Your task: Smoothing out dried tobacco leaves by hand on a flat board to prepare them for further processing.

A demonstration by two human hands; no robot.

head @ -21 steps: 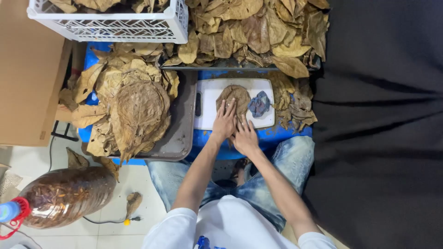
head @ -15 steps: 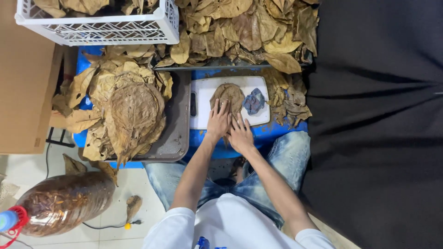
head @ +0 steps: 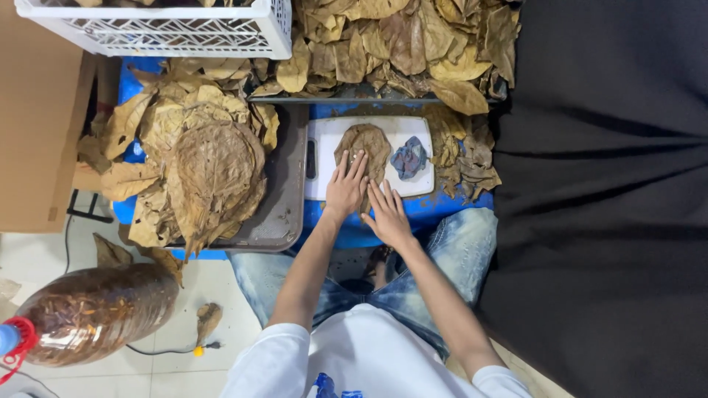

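Note:
A brown dried leaf point(head: 366, 141) lies spread on a white cutting board point(head: 404, 128). My left hand point(head: 345, 184) lies flat on the leaf's lower part, fingers apart. My right hand point(head: 387, 212) rests flat just below it, fingertips at the board's front edge beside the leaf. Neither hand grips anything. A crumpled blue-grey cloth point(head: 408, 158) sits on the board to the right of the leaf.
A grey tray point(head: 282, 214) at the left carries a stack of flattened leaves point(head: 206, 166). Loose dried leaves point(head: 398, 40) pile at the back, beside a white plastic crate point(head: 184, 33). A black cloth point(head: 605, 199) covers the right. A clear bottle point(head: 96, 309) of brown scraps lies on the floor.
Both hands have stayed flat on the leaf and board, the right hand sliding slightly toward me. The view has shifted a little.

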